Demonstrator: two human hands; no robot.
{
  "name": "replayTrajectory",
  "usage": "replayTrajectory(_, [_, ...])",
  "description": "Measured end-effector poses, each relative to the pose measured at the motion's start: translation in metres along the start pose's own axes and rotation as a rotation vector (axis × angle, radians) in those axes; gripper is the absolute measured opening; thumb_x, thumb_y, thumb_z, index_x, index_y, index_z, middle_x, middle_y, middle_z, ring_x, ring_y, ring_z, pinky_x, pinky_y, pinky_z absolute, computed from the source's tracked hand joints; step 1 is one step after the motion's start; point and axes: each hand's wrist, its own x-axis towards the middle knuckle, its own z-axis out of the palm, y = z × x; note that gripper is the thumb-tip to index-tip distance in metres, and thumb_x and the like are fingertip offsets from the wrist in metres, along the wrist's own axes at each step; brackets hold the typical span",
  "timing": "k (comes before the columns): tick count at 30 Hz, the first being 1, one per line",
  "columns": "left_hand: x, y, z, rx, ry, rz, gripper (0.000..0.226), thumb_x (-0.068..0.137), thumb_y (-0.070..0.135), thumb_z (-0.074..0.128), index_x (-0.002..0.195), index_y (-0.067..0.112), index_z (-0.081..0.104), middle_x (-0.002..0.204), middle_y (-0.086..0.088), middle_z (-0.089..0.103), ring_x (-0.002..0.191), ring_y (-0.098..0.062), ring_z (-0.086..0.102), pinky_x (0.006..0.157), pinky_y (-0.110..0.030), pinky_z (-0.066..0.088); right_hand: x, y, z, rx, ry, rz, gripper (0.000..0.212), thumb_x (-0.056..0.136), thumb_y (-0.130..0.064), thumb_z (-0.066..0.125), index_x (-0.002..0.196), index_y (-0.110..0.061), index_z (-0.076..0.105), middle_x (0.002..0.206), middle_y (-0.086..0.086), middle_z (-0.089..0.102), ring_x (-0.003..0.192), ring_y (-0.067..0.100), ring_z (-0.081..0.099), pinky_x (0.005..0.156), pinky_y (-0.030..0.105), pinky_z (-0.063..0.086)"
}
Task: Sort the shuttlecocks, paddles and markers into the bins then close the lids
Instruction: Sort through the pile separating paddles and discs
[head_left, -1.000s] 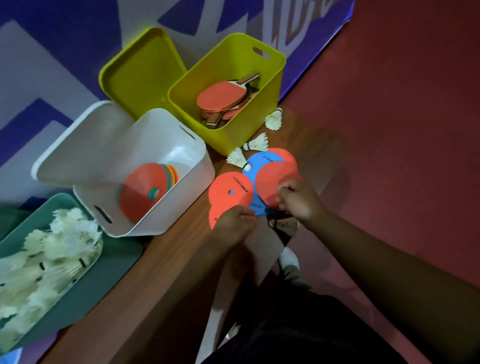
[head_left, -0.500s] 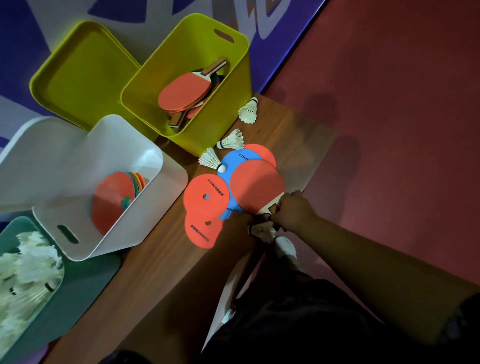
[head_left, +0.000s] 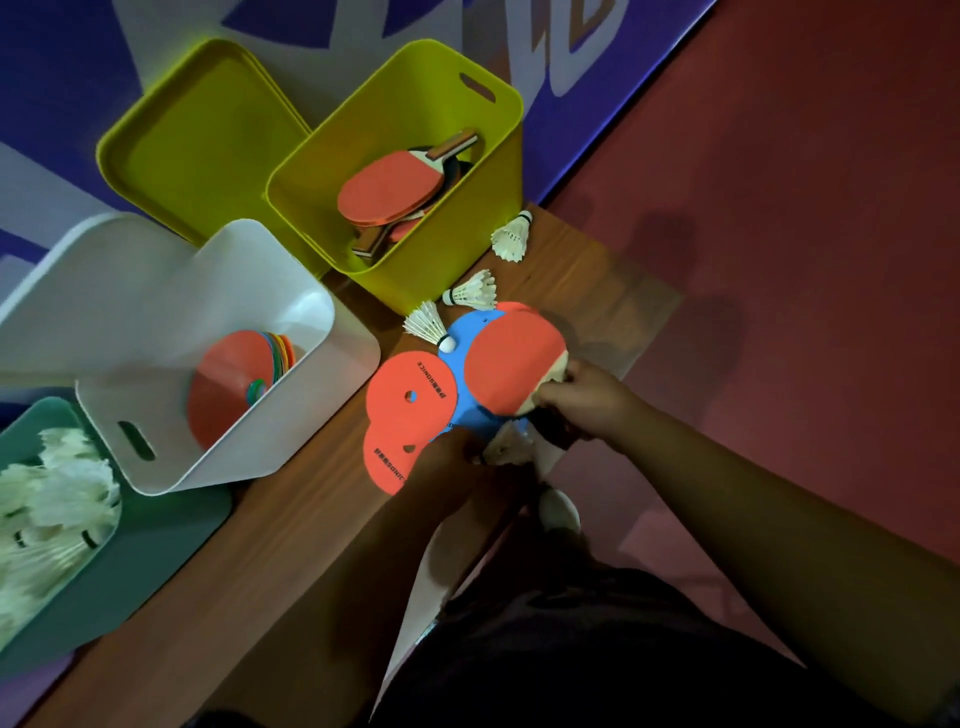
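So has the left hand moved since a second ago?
Yes. The left hand slid right, off the lower flat round orange marker, which now shows.

Teal plastic bin (head_left: 156, 561) cut by left edge, red-faced wooden paddle (head_left: 511, 364) with handle hidden in right hand (head_left: 582, 400), left hand (head_left: 452, 467) lost in shadow

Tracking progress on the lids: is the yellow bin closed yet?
No, the yellow bin stands open with paddles showing inside, and its lid lies beside it.

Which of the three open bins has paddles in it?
The yellow bin, the one farthest from the person: red paddles are stacked inside. The white bin holds flat round markers, and the green bin holds shuttlecocks.
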Motion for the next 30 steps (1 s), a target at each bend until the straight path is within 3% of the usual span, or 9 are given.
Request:
replayTrajectory(2, [-0.004, 0.0, -0.007, -0.059, 0.011, -0.01, 0.026, 0.082, 0.031, 0.082, 0.101, 0.015, 0.074, 0.097, -0.004, 0.072, 0.092, -0.022, 0.067, 0.081, -0.037, 0.05, -0.004, -0.019, -0.008, -0.038, 0.035, -0.045, 0.009, 0.091, -0.031, 0.065, 0.091, -0.022, 0.069, 0.068, -0.008, 0.067, 0.055, 0.009, 0.061, 0.053, 0.022, 0.044])
replayTrajectory(4, [-0.011, 0.0, -0.015, -0.157, 0.046, -0.018, 0.009, 0.086, 0.021, 0.082, 0.088, 0.023, 0.074, 0.088, 0.001, 0.074, 0.082, -0.017, 0.067, 0.076, -0.033, 0.049, -0.012, -0.044, -0.016, -0.063, 0.033, -0.062, 0.017, 0.09, -0.032, 0.059, 0.083, -0.017, 0.065, 0.058, -0.004, 0.063, 0.046, 0.012, 0.056, 0.048, 0.022, 0.04])
replayTrajectory(8, [-0.018, 0.004, -0.031, -0.406, 0.104, -0.179, 0.018, 0.08, 0.02, 0.083, 0.082, 0.021, 0.065, 0.057, 0.013, 0.062, 0.062, -0.018, 0.057, 0.063, -0.035, 0.045, -0.029, -0.098, -0.024, -0.003, 0.023, -0.16, 0.016, 0.089, -0.025, 0.058, 0.079, -0.013, 0.062, 0.057, 0.0, 0.063, 0.045, 0.017, 0.051, 0.046, 0.026, 0.036])
replayTrajectory(11, [-0.02, 0.002, -0.045, -0.444, 0.15, -0.162, 0.031, 0.072, 0.038, 0.083, 0.093, 0.022, 0.068, 0.067, 0.009, 0.068, 0.07, -0.022, 0.066, 0.07, -0.045, 0.056, -0.037, -0.132, -0.025, 0.046, 0.005, -0.217, 0.015, 0.089, -0.025, 0.061, 0.083, -0.012, 0.067, 0.062, 0.002, 0.065, 0.048, 0.02, 0.051, 0.047, 0.026, 0.035])
replayTrajectory(16, [-0.034, 0.002, -0.061, -0.53, 0.218, -0.161, 0.02, 0.088, 0.021, 0.082, 0.101, 0.013, 0.069, 0.088, -0.014, 0.075, 0.077, -0.027, 0.069, 0.069, -0.041, 0.058, -0.028, -0.181, -0.009, 0.17, -0.019, -0.294, 0.016, 0.094, -0.025, 0.063, 0.091, -0.01, 0.068, 0.077, 0.01, 0.07, 0.05, 0.019, 0.053, 0.051, 0.029, 0.041])
replayTrajectory(20, [-0.051, -0.002, -0.077, -0.564, 0.284, -0.137, 0.019, 0.09, 0.025, 0.078, 0.103, 0.014, 0.07, 0.082, -0.009, 0.076, 0.071, -0.02, 0.068, 0.06, -0.029, 0.053, -0.009, -0.215, 0.011, 0.183, 0.053, -0.339, 0.017, 0.097, -0.023, 0.061, 0.088, -0.011, 0.066, 0.079, 0.006, 0.071, 0.06, 0.016, 0.062, 0.056, 0.031, 0.046])
replayTrajectory(24, [-0.075, -0.012, -0.095, -0.64, 0.343, -0.084, 0.018, 0.091, 0.031, 0.078, 0.101, 0.018, 0.073, 0.083, -0.006, 0.077, 0.074, -0.024, 0.075, 0.066, -0.038, 0.057, 0.03, -0.238, 0.038, 0.232, 0.076, -0.285, 0.017, 0.098, -0.021, 0.06, 0.087, -0.011, 0.067, 0.08, 0.009, 0.072, 0.059, 0.014, 0.067, 0.056, 0.03, 0.051])
replayTrajectory(26, [-0.087, -0.018, -0.103, -0.676, 0.394, -0.083, 0.014, 0.091, 0.031, 0.078, 0.099, 0.02, 0.073, 0.085, -0.004, 0.077, 0.072, -0.015, 0.074, 0.069, -0.038, 0.057, 0.045, -0.249, 0.049, 0.305, 0.11, -0.281, 0.013, 0.103, -0.022, 0.059, 0.099, -0.012, 0.066, 0.083, 0.008, 0.071, 0.061, 0.012, 0.07, 0.056, 0.031, 0.055])
replayTrajectory(30, [-0.1, -0.031, -0.114, -0.72, 0.491, -0.112, 0.025, 0.083, 0.041, 0.083, 0.096, 0.024, 0.072, 0.091, 0.001, 0.077, 0.082, -0.016, 0.075, 0.072, -0.035, 0.058, 0.058, -0.264, 0.068, 0.401, 0.016, -0.223, 0.016, 0.111, -0.025, 0.049, 0.123, -0.016, 0.055, 0.104, 0.006, 0.071, 0.094, 0.023, 0.073, 0.078, 0.039, 0.062])
